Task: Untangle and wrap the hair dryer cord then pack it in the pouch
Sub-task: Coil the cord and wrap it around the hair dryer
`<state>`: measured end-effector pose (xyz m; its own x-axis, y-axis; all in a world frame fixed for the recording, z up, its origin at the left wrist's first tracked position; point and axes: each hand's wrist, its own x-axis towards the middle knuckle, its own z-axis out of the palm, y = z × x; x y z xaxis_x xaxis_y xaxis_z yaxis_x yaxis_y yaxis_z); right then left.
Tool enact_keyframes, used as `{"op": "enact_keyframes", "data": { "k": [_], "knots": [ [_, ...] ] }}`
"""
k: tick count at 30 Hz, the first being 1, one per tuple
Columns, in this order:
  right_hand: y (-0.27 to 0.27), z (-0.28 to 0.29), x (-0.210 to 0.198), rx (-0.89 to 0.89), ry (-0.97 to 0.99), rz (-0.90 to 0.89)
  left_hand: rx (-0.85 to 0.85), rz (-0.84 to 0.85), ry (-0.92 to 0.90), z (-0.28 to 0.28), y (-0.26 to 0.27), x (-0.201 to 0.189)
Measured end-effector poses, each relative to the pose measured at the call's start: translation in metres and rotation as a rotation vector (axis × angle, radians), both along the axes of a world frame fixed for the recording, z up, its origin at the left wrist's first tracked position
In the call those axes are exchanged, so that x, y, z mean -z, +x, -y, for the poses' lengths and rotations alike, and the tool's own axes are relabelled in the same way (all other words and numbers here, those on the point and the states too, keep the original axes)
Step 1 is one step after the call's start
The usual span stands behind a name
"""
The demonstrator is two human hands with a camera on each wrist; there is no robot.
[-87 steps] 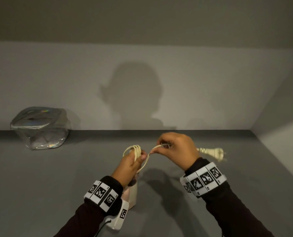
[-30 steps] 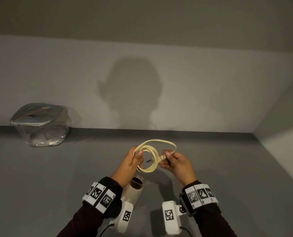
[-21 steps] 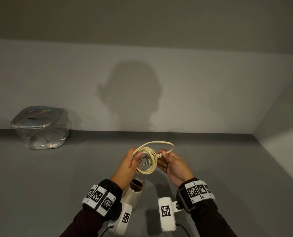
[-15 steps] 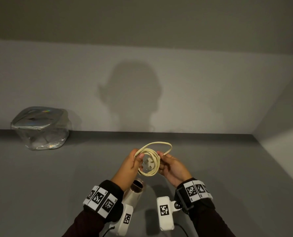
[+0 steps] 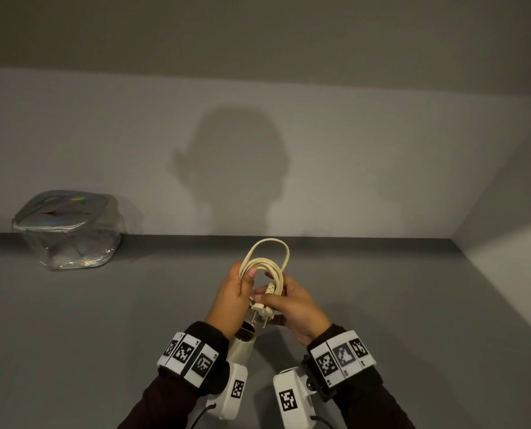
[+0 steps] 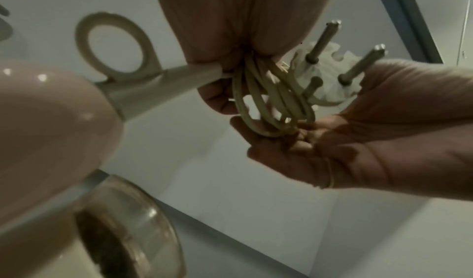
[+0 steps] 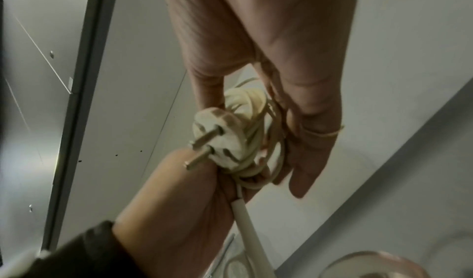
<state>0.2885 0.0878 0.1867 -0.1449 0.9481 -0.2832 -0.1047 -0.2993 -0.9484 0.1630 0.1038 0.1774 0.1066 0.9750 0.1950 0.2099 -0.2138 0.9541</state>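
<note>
1. The dryer [image 5: 242, 342] hangs nearest, under the left wrist, its barrel mouth facing up; the left wrist view shows its pale pink body and hanging loop.
2. The left hand [image 5: 231, 297] is clenched around the coiled cord [image 5: 265, 267], thumb pressed over the loops.
3. The right hand [image 5: 292, 308] grasps the plug [image 5: 261, 312] and the coil's right side; the two pins point down towards the person.
4. One wider loop of cord stands above the bundle.
5. All this is held above the grey table [image 5: 381, 305].
6. The clear pouch [image 5: 69, 230] sits far left against the wall [image 5: 351, 165], well apart from the hands.
</note>
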Motion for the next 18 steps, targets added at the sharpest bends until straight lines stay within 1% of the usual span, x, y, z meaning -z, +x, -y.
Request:
{"op": "enact_keyframes", "data": {
  "k": [3,5,6,7,8,9,10,11,13,14,18],
  "knots": [
    [0.005,0.003,-0.005,-0.026,-0.031,0.065,-0.021,-0.037,0.029,0.000,0.003,0.003],
    [0.008,0.006,-0.008,-0.106,-0.084,0.075,-0.035,-0.060,0.056,0.001,0.004,0.004],
    [0.010,0.008,-0.010,-0.161,-0.108,0.131,-0.051,-0.061,0.066,0.000,0.003,0.005],
    [0.012,0.011,-0.010,-0.212,-0.100,0.247,-0.072,-0.052,0.065,-0.002,0.001,0.006],
    [0.016,0.014,-0.011,-0.255,-0.036,0.411,-0.094,-0.038,0.053,-0.005,-0.003,0.006],
    [0.021,0.018,-0.012,-0.304,0.070,0.588,-0.114,-0.024,0.036,-0.007,-0.006,0.006],
    [0.026,0.024,-0.016,-0.375,0.161,0.737,-0.129,-0.015,0.020,-0.009,-0.010,0.006],
    [0.032,0.030,-0.019,-0.453,0.219,0.844,-0.139,-0.014,0.007,-0.011,-0.014,0.007],
    [0.042,0.041,-0.028,-0.563,0.285,0.973,-0.144,-0.022,-0.010,-0.012,-0.018,0.008],
    [0.047,0.045,-0.035,-0.582,0.341,1.018,-0.136,-0.027,-0.016,-0.012,-0.018,0.008],
    [0.061,0.053,-0.070,-0.497,0.700,1.197,-0.073,-0.045,-0.038,-0.007,-0.010,0.008]
  ]
}}
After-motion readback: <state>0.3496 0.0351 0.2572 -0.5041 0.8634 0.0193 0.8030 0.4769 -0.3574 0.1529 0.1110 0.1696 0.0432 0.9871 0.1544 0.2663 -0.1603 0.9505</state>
